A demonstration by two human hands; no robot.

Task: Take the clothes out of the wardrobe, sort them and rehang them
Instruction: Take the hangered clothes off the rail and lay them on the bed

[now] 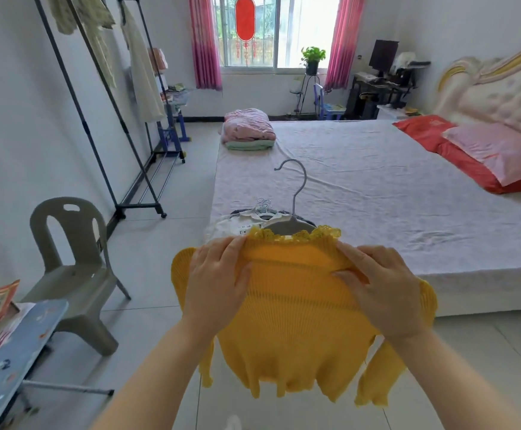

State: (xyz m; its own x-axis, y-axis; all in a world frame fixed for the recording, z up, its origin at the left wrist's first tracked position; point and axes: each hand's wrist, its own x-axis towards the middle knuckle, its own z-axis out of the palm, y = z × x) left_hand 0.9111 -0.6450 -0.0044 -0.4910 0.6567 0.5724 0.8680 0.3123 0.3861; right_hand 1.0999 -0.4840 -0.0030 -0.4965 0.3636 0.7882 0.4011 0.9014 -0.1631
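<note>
A yellow ribbed knit top (296, 330) with a lace collar hangs in front of me on a grey hanger (296, 193), whose hook sticks up above the collar. My left hand (219, 280) grips the top's left shoulder, thumb in front. My right hand (380, 287) grips the right shoulder the same way. Behind the top, a small pile of clothes on hangers (253, 218) lies on the near corner of the bed (377, 197). A black clothes rack (104, 97) stands at the left wall with pale garments (141, 66) hanging on it.
A grey plastic chair (73, 268) stands on the tiled floor at the left. A patterned ironing board (11, 361) juts in at the lower left. Folded bedding (248, 130) and pillows (482, 153) lie on the bed. A desk (380, 88) stands at the far wall.
</note>
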